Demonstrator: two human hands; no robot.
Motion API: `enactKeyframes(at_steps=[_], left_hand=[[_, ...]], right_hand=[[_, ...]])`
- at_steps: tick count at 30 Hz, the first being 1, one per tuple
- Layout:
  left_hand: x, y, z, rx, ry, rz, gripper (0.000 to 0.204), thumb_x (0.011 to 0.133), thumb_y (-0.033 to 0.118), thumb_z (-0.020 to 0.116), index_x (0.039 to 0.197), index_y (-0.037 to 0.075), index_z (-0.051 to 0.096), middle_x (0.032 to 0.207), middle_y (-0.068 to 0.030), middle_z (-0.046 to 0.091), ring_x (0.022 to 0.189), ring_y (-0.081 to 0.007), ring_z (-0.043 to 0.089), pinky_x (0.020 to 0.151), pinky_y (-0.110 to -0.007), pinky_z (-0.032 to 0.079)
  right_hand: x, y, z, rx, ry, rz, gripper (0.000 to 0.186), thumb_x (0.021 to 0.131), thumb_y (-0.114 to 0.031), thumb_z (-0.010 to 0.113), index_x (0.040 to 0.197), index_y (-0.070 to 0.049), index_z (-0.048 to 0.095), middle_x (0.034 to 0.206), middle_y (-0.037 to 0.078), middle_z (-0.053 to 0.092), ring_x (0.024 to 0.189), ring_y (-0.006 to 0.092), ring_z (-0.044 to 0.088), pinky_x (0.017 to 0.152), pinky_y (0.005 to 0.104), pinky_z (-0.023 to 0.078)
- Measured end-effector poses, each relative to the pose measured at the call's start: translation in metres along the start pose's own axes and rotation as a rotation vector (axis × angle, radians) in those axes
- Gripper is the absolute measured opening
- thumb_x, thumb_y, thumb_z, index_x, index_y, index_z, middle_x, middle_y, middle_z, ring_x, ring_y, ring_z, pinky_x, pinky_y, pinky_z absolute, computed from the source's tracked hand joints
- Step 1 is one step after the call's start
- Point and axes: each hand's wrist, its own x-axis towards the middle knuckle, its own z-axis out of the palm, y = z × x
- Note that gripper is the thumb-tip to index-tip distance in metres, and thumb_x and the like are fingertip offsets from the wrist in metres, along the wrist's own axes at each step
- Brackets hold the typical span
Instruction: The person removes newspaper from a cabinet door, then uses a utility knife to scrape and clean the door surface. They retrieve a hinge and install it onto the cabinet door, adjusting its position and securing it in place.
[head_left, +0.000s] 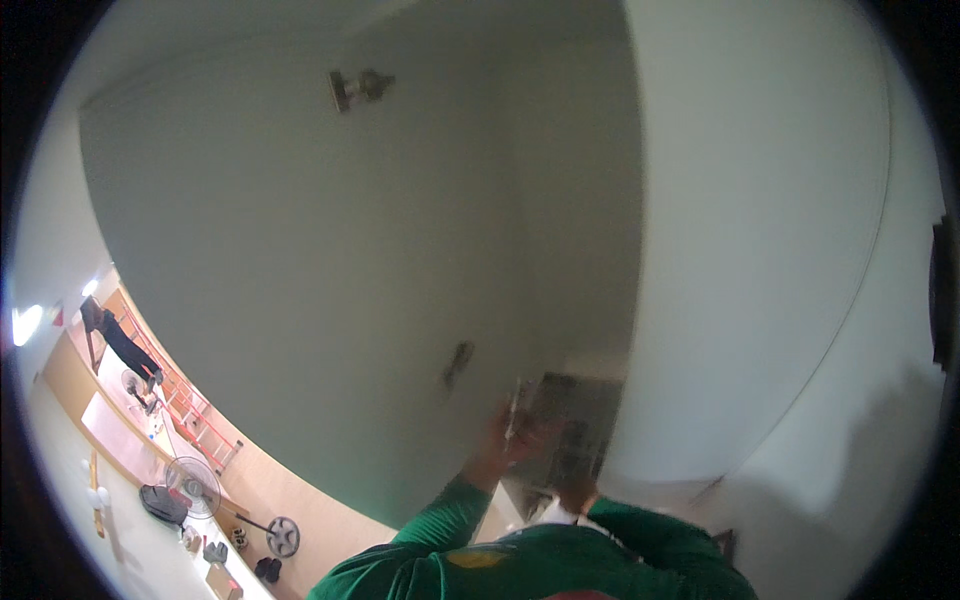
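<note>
The left grip [505,442] is up by a thin pale thing [514,410], which runs up and down in front of its fingers. It is blurry, so I cannot tell if the left grip is pinching it or just touching it. The right grip [575,492] is lower and to the right of the left one; it is dim, and I cannot tell if it is spread or pressed together. Between and just above the two grips is a dark grey patch [588,400]. A big grey-green board [300,250] fills the space above and left of the grips. It has a metal piece [355,88] high above them and a smaller dark piece [457,365] near the left grip. Right of both grips is a tall white panel [760,230]. Far left of them are a fan [193,487], a red ladder [205,425] and another person [128,345] in dark clothes.
</note>
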Motion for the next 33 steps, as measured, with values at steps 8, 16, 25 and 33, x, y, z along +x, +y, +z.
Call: enactKeyframes(at_steps=[8, 16, 25, 33], left_hand=[[-0.108, 0.018, -0.029, -0.065, 0.156, 0.088, 0.048, 0.109, 0.035, 0.044, 0.145, 0.003, 0.045, 0.069, -0.0027, 0.058, 0.064, -0.012, 0.058, 0.085, -0.041, 0.053], [-0.148, 0.009, -0.028, 0.089, 0.704, -0.13, 0.053, 0.108, 0.039, 0.044, 0.15, 0.006, 0.041, 0.066, -0.005, 0.069, 0.063, -0.0215, 0.07, 0.106, -0.058, 0.043], [-0.148, 0.023, -0.061, 0.282, 0.67, -0.202, 0.051, 0.107, 0.044, 0.047, 0.134, 0.001, 0.054, 0.105, -0.0136, 0.066, 0.088, -0.025, 0.071, 0.08, -0.04, 0.061], [-0.151, 0.024, -0.077, 0.931, 0.683, -0.311, 0.058, 0.105, 0.044, 0.049, 0.139, -0.004, 0.051, 0.123, -0.018, 0.063, 0.096, -0.0293, 0.068, 0.085, -0.041, 0.057]], right_hand=[[-0.033, 0.022, 0.026, -0.215, 0.183, 0.34, 0.035, 0.089, -0.023, 0.057, 0.115, -0.002, 0.066, 0.105, 0.024, 0.07, 0.096, 0.04, 0.067, 0.083, 0.0567, 0.051], [-0.125, -0.072, -0.011, -0.378, -0.274, 0.526, 0.048, 0.093, -0.031, 0.055, 0.128, 0.002, 0.059, 0.101, 0.024, 0.068, 0.092, 0.0389, 0.068, 0.082, 0.0569, 0.05], [-0.155, -0.052, 0.021, -0.026, -0.28, 0.873, 0.044, 0.086, -0.04, 0.061, 0.109, -0.002, 0.066, 0.095, 0.022, 0.073, 0.09, 0.0435, 0.072, 0.083, 0.0652, 0.053], [-0.205, 0.02, 0.093, 0.044, -0.313, 1.371, 0.058, 0.086, -0.051, 0.063, 0.128, -0.01, 0.061, 0.122, 0.019, 0.069, 0.115, 0.0437, 0.064, 0.096, 0.0655, 0.045]])
